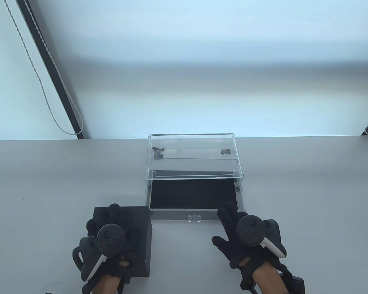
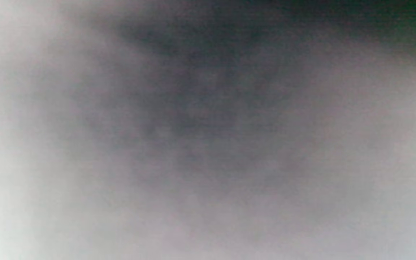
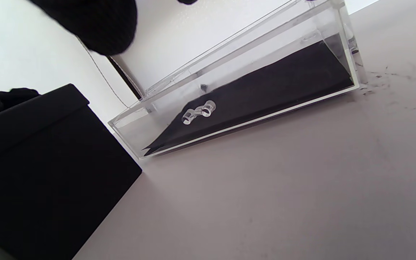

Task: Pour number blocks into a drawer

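A clear acrylic case [image 1: 196,142] stands mid-table with its drawer [image 1: 168,214] pulled out toward me; a black liner [image 1: 191,193] covers the drawer floor, and no blocks show in it. A black box [image 1: 141,232] sits left of the drawer. My left hand [image 1: 110,225] rests on top of the box with fingers spread. My right hand [image 1: 231,229] is open, fingers spread, at the drawer's front right corner. In the right wrist view I see the drawer [image 3: 251,90], its clear handle [image 3: 199,112] and the box [image 3: 49,173]. The left wrist view is only grey blur.
The grey table [image 1: 49,183] runs wide on both sides of the case. Its far edge meets a pale wall just behind the case. A looped cord [image 1: 46,92] and a dark strip hang on the wall at back left.
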The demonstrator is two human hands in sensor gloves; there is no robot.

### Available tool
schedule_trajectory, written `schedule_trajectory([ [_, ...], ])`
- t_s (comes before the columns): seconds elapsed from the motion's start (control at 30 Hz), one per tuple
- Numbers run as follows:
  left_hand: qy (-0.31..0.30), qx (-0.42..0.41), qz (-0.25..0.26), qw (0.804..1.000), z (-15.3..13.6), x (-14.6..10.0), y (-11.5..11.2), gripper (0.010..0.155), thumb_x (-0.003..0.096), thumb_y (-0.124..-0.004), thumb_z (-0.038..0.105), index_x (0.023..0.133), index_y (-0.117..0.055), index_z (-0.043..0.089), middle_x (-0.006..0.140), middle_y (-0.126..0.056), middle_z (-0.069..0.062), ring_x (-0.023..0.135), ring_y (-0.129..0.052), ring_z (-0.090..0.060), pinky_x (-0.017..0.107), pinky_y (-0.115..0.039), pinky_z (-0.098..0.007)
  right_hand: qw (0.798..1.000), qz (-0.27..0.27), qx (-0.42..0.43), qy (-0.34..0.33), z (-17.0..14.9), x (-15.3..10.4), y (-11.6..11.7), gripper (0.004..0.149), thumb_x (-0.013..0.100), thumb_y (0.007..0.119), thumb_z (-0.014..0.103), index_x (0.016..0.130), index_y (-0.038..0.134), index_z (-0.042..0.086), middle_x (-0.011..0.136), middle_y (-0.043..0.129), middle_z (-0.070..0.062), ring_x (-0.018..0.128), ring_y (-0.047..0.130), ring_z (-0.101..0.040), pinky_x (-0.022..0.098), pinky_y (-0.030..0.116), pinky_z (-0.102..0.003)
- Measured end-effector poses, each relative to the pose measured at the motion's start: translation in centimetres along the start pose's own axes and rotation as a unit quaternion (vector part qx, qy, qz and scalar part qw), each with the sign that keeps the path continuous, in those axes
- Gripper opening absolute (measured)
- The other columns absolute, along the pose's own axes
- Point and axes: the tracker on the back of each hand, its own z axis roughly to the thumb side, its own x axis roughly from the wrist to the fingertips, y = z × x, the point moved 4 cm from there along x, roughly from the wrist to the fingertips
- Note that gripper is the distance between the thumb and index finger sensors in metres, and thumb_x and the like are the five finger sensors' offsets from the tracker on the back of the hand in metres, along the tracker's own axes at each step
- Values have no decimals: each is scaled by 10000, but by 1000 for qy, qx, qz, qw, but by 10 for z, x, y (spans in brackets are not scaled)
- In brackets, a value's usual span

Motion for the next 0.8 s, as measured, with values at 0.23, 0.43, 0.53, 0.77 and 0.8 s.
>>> schedule_trajectory([
  [0.23, -11, 4, -4, 1000, 39, -5, -14, 700, 482, -545, 695, 1091, -434, 367, 1242, -349, 25, 1142, -274, -294, 784, -195, -625, 1000, -1, 6, 2, -2, 0, 0, 835, 456, 722, 585, 1065, 243, 277, 1164, 102, -22, 1029, 269, -588, 633, 173, -799],
  [0.43, -27, 5, -11, 1000, 75, -8, -27, 705, 483, -537, 697, 1093, -420, 364, 1244, -338, 21, 1143, -267, -296, 783, -192, -628, 1000, 0, 11, 7, -5, 0, -1, 837, 456, 722, 585, 1066, 241, 275, 1163, 100, -23, 1029, 272, -588, 634, 172, -799],
  [0.53, -33, 6, -14, 999, 92, -9, -32, 707, 484, -533, 698, 1094, -414, 361, 1244, -334, 19, 1143, -264, -297, 783, -189, -629, 1000, 0, 14, 9, -6, 1, -1, 835, 458, 722, 584, 1066, 242, 275, 1163, 99, -26, 1029, 276, -588, 634, 174, -799],
  [0.77, -44, 7, -21, 999, 123, -11, -43, 707, 487, -526, 698, 1096, -402, 359, 1245, -321, 16, 1143, -253, -301, 781, -182, -632, 1000, 0, 23, 15, -11, 1, -4, 835, 458, 721, 585, 1067, 241, 275, 1164, 98, -27, 1030, 275, -587, 635, 174, -799],
  [0.8, -44, 7, -21, 999, 127, -11, -44, 709, 488, -524, 698, 1096, -400, 357, 1245, -319, 16, 1143, -250, -302, 782, -180, -632, 1000, 0, 25, 16, -12, 1, -4, 835, 458, 721, 584, 1067, 241, 275, 1164, 97, -28, 1030, 276, -588, 635, 174, -799],
])
